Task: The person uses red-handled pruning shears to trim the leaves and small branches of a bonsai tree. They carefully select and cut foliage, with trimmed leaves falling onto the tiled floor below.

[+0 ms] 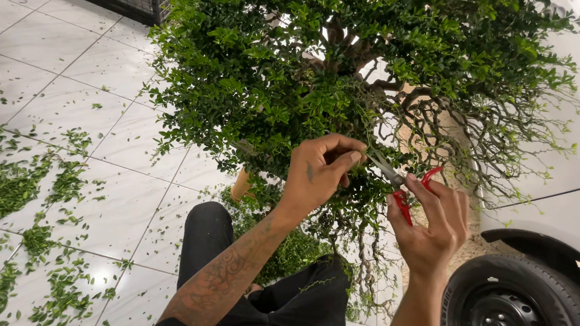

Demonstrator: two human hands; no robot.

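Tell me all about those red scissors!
The small red-handled metal scissors have short silvery blades and red loop handles. The right hand grips the handles, blades pointing up-left into the leafy green bush. The left hand pinches a twig beside the blade tips. Fingers hide most of the handles.

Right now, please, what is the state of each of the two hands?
Left hand: closed, pinching a twig of the bush.
Right hand: closed on the red-handled scissors.

Against the leafy bush point(297, 74), the left hand point(318, 169) pinches a twig at its lower edge. Just right of it, the right hand point(431, 226) grips red-handled shears point(402, 182), blades pointing toward the pinched twig.
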